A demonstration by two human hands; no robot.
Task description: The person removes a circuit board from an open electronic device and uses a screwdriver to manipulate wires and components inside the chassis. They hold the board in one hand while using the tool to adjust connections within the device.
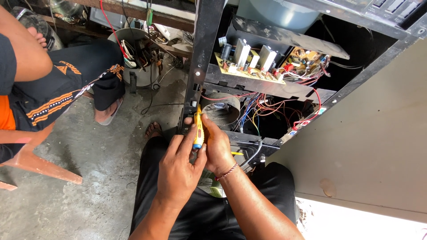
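A yellow-handled screwdriver (pixel 198 130) with a blue end is held upright between both hands, its tip against the black metal frame (pixel 205 53) of an opened electronic cabinet. My left hand (pixel 179 168) wraps its fingers around the handle's lower end. On the right side of the handle my right hand (pixel 218 144), with a red-and-white thread bracelet at the wrist, grips it. Inside the cabinet sits a circuit board (pixel 249 71) with heat sinks and capacitors, with red, blue and yellow wires (pixel 262 109) below it.
Another person in black shorts with orange stripes (pixel 58 89) sits at the left on a reddish stool (pixel 35 164). A bucket of tools and cables (pixel 138 53) stands on the concrete floor (pixel 89 178). The cabinet's pale side panel (pixel 369 146) fills the right.
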